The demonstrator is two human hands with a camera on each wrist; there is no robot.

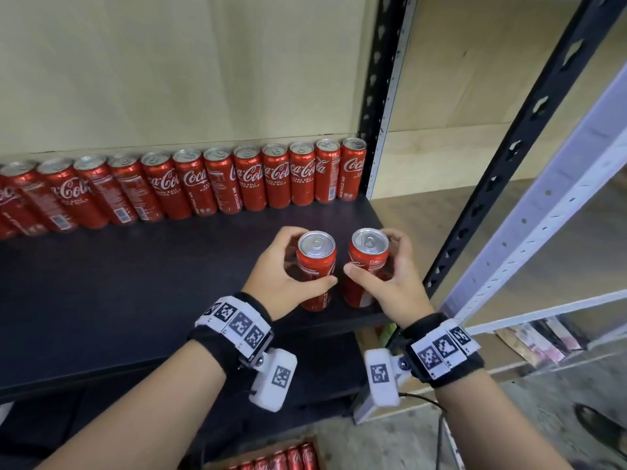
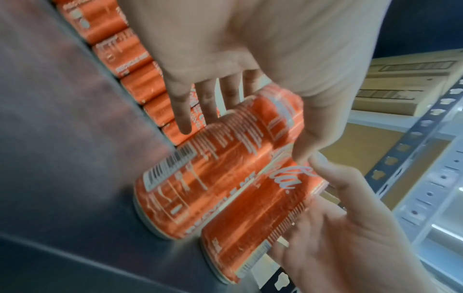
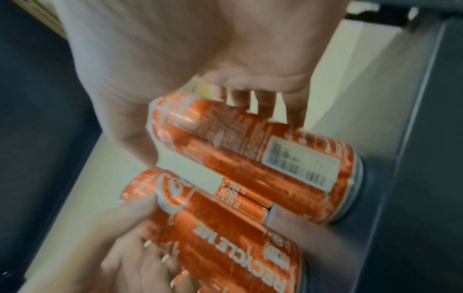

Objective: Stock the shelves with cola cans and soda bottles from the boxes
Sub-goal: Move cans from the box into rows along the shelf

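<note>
Along the back of the dark shelf (image 1: 135, 283), a row of red cola cans (image 1: 190, 184) standing upright, side by side. Nearer the front edge, left hand (image 1: 274, 276) wrapped round an upright cola can (image 1: 317, 266), thumb across its front. Just beside it, right hand (image 1: 397, 279) curled round a second can (image 1: 368, 262), likewise upright. Both bases apparently on the shelf, though wrist views too blurred to be sure. Further right, black perforated upright (image 1: 519, 144). Below, open box of cans (image 1: 288, 457).
</note>
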